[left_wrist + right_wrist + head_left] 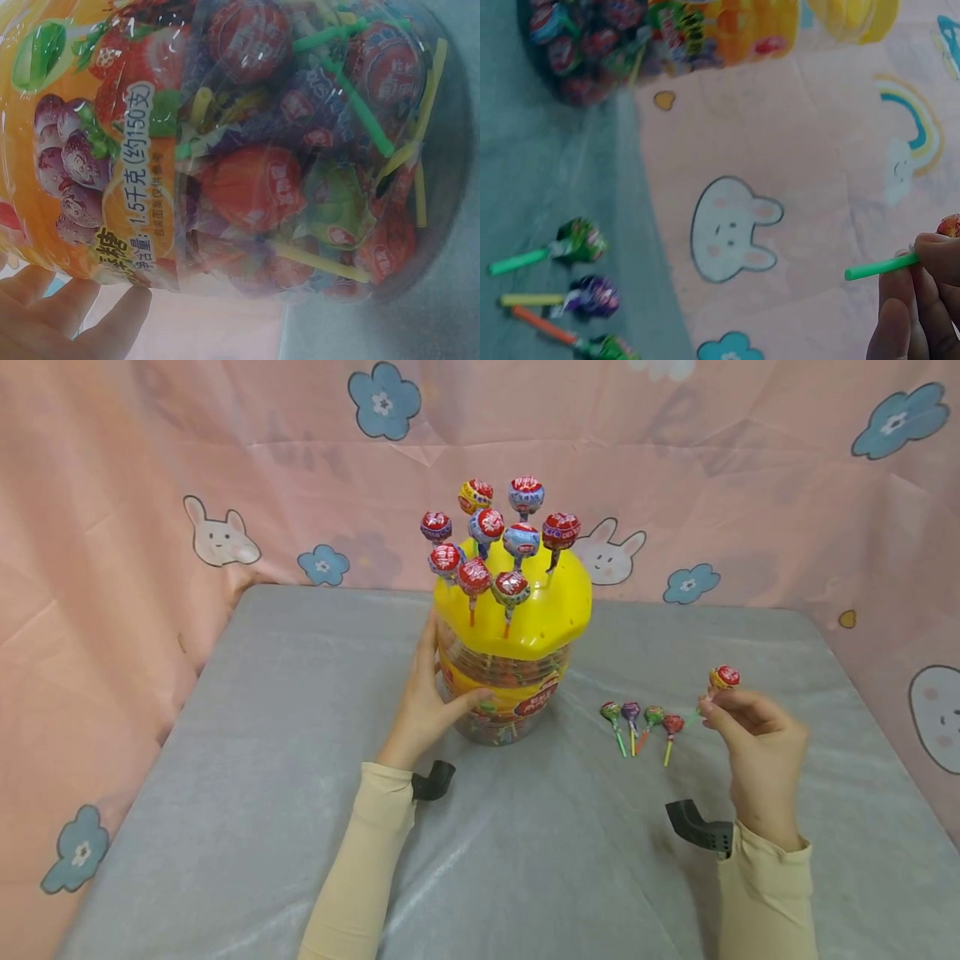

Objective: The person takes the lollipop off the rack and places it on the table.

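Observation:
A clear plastic lollipop jar (510, 731) with a fruit label and a yellow lid (558, 614) stands tilted on the table. My left hand (420, 710) grips its left side, thumb in front and fingers behind. In the left wrist view, wrapped lollipops show through the jar wall (255, 187), with fingertips (116, 322) against the label. Several lollipops (512, 587) stand upright in the lid's holes. My right hand (765, 752) pinches a red and yellow lollipop (724, 677) just below its head; its green stick (877, 268) points out free toward the left.
Several loose lollipops lie in a row between the jar and my right hand, among them a green one (611, 712) and a red one (672, 724). A grey cloth (247, 735) covers the table. Behind hangs a pink curtain (300, 435) with rabbits and flowers.

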`<state>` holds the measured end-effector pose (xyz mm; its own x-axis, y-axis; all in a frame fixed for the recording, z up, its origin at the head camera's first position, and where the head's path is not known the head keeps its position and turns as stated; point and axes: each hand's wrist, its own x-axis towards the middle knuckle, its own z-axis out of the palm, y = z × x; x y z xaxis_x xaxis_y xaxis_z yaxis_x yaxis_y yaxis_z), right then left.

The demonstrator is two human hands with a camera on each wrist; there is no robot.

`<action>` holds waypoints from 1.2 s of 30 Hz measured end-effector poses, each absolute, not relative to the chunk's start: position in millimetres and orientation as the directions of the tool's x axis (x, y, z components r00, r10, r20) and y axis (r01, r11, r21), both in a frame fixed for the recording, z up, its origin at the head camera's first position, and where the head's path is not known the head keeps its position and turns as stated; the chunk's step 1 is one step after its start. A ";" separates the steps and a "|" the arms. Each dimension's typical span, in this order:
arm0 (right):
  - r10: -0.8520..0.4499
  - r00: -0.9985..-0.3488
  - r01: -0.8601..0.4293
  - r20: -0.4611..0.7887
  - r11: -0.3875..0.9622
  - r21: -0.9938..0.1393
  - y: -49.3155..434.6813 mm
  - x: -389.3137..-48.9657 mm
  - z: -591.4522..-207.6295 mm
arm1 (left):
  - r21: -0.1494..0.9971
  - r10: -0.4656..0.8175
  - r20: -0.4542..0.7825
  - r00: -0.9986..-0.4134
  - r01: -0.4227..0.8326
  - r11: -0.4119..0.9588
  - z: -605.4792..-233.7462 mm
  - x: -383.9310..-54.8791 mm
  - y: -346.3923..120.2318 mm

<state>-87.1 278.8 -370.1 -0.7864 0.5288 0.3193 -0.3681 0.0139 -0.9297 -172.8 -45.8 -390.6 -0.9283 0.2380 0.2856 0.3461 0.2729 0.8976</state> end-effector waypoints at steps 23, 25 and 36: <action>0.554 -0.833 0.017 0.003 0.030 -0.999 322.9 -87.8 -418.2 | 0.894 0.245 0.301 -0.921 0.363 0.265 -390.5 -173.4 -45.8; 0.529 -0.849 0.056 -0.018 0.056 -0.997 328.3 -88.3 -424.5 | 0.892 0.246 0.307 -0.919 0.368 0.263 -391.2 -173.9 -45.7; 0.418 -0.904 0.237 -0.084 0.329 -0.914 344.9 -92.1 -437.5 | 0.892 0.243 0.302 -0.922 0.363 0.269 -390.6 -172.7 -45.7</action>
<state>-92.1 344.9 -437.5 -0.9045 0.4180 -0.0844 0.2372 0.3285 -0.9142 -172.7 -45.7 -390.6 -0.9218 0.2429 0.3020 0.3631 0.2691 0.8920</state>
